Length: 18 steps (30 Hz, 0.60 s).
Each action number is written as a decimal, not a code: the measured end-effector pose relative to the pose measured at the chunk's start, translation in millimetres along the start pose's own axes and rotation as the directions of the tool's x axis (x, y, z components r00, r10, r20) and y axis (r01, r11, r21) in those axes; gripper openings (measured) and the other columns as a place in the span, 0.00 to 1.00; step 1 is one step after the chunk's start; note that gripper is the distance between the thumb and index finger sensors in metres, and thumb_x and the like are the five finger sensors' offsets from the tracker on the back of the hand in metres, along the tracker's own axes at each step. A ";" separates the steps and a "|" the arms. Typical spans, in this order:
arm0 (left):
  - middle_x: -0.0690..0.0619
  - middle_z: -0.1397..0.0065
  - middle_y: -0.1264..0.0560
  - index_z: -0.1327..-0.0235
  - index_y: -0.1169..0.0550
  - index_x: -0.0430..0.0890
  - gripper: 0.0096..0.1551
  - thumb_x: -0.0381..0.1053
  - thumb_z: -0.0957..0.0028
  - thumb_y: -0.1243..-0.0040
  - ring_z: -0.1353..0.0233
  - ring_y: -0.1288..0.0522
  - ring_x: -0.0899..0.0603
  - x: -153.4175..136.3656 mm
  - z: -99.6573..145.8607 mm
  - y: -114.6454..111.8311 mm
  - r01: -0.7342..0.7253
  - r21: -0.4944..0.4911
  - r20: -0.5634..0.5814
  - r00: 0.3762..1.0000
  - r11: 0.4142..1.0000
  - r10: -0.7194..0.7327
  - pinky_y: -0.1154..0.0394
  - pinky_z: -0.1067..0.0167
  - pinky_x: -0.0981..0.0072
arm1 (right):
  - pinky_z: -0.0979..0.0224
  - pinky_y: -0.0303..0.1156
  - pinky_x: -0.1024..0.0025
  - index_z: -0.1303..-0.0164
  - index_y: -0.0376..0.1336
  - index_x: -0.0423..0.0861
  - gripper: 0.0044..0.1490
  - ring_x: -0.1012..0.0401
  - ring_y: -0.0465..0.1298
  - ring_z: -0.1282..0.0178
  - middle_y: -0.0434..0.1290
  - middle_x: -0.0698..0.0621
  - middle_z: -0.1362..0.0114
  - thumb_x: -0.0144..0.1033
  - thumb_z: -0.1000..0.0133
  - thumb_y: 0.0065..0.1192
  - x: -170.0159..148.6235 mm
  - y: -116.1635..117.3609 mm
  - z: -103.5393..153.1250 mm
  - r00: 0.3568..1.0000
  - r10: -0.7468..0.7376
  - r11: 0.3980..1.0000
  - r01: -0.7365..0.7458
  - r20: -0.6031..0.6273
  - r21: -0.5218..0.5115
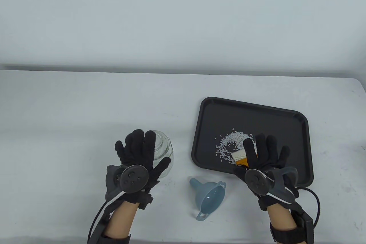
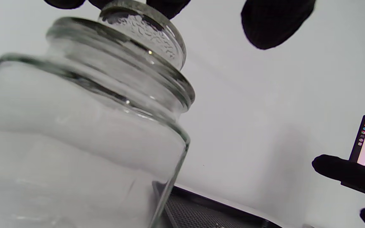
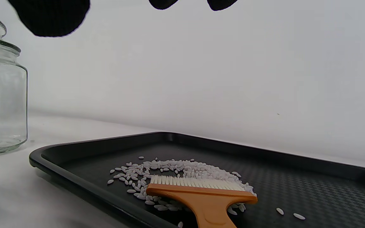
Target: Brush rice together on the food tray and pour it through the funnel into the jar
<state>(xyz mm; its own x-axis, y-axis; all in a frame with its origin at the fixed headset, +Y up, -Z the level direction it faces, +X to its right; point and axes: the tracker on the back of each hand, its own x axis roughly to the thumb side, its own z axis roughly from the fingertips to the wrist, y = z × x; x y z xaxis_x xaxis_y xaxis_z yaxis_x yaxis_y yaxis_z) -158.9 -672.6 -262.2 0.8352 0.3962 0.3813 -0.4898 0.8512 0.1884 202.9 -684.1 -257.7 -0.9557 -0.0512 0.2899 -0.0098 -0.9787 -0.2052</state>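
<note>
the right hand [image 1: 264, 158] hovered, fingers spread, over the brush [image 3: 201, 193] lying in the rice [image 3: 182, 171] on the tray [image 1: 206, 106]; best grasp the handle low; the left hand [image 1: 140, 152], fingers straight, reached over the lidded jar [image 1: 163, 146].

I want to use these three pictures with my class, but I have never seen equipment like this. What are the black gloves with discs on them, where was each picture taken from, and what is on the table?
These are a person's two hands in black sensor gloves; the round disc on each is a motion tracker strapped to its back. The table view looks down from above. The other two come from small cameras on the wrists, so gloved fingertips hang in from the top.

The left hand hovers spread over a lidded glass jar. The right hand hovers open over an orange-handled brush, which lies on the black tray among scattered rice. Neither hand holds anything. A blue funnel lies on its side on the table between them.
</note>
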 end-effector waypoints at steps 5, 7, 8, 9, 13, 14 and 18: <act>0.19 0.20 0.50 0.16 0.48 0.32 0.53 0.65 0.41 0.49 0.26 0.48 0.10 -1.8 -7.0 -3.0 0.020 0.000 -0.028 0.999 1.000 -0.020 0.63 0.40 0.10 | 0.39 0.32 0.17 0.19 0.36 0.38 0.58 0.23 0.39 0.21 0.37 0.27 0.17 0.64 0.45 0.46 -0.9 0.5 -0.5 1.000 -0.003 1.000 0.003 -0.006 0.015; 0.19 0.20 0.49 0.16 0.47 0.32 0.53 0.64 0.41 0.48 0.26 0.46 0.10 -2.2 -8.1 -3.5 0.037 0.004 -0.034 0.999 0.999 -0.037 0.62 0.39 0.10 | 0.39 0.32 0.17 0.19 0.36 0.38 0.58 0.23 0.39 0.21 0.37 0.27 0.17 0.64 0.45 0.46 -0.9 0.6 -0.6 1.000 -0.002 1.000 0.003 -0.007 0.018; 0.20 0.20 0.48 0.16 0.46 0.32 0.52 0.64 0.41 0.48 0.26 0.45 0.11 -2.9 -8.5 -3.8 0.046 0.008 -0.041 0.998 0.999 -0.045 0.62 0.39 0.10 | 0.39 0.32 0.17 0.19 0.36 0.38 0.58 0.23 0.39 0.21 0.37 0.27 0.17 0.64 0.45 0.46 -0.8 0.6 -0.8 1.000 -0.002 1.000 0.003 -0.007 0.020; 0.20 0.20 0.48 0.16 0.45 0.32 0.52 0.63 0.42 0.47 0.26 0.44 0.11 -3.4 -8.9 -4.0 0.050 0.008 -0.045 0.998 0.999 -0.049 0.61 0.39 0.10 | 0.39 0.32 0.17 0.19 0.36 0.38 0.58 0.23 0.39 0.21 0.37 0.27 0.17 0.64 0.45 0.46 -0.8 0.7 -0.8 1.000 -0.002 1.000 0.002 -0.007 0.021; 0.22 0.22 0.46 0.17 0.45 0.33 0.50 0.61 0.41 0.46 0.27 0.41 0.13 -6.8 -10.8 -5.0 0.066 0.014 -0.061 0.996 0.998 -0.065 0.59 0.37 0.11 | 0.38 0.32 0.17 0.19 0.36 0.38 0.58 0.23 0.39 0.21 0.37 0.27 0.17 0.64 0.45 0.46 -0.7 1.3 -1.3 1.000 -0.001 1.000 0.001 -0.005 0.028; 0.22 0.22 0.45 0.17 0.44 0.34 0.49 0.61 0.42 0.45 0.28 0.40 0.14 -7.4 -11.4 -5.2 0.071 0.016 -0.065 0.995 0.997 -0.070 0.59 0.37 0.11 | 0.39 0.32 0.17 0.19 0.36 0.38 0.58 0.23 0.40 0.21 0.37 0.27 0.17 0.64 0.45 0.47 -0.7 1.5 -1.4 1.000 -0.001 1.000 0.001 -0.006 0.030; 0.22 0.23 0.44 0.16 0.44 0.38 0.47 0.60 0.42 0.45 0.29 0.39 0.14 -10.0 -13.1 -6.4 0.080 0.018 -0.081 0.994 0.997 -0.078 0.59 0.37 0.11 | 0.39 0.32 0.17 0.19 0.35 0.38 0.58 0.23 0.40 0.21 0.38 0.27 0.17 0.64 0.45 0.47 -0.8 2.0 -1.7 1.000 -0.002 0.999 0.002 -0.008 0.038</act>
<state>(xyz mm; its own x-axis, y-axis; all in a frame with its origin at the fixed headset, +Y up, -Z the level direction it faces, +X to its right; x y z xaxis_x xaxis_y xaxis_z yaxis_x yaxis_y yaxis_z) -160.9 -677.5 -279.1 0.8886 0.3550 0.2904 -0.4257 0.8740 0.2342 203.2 -685.7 -259.9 -0.9581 -0.0479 0.2823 -0.0005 -0.9856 -0.1690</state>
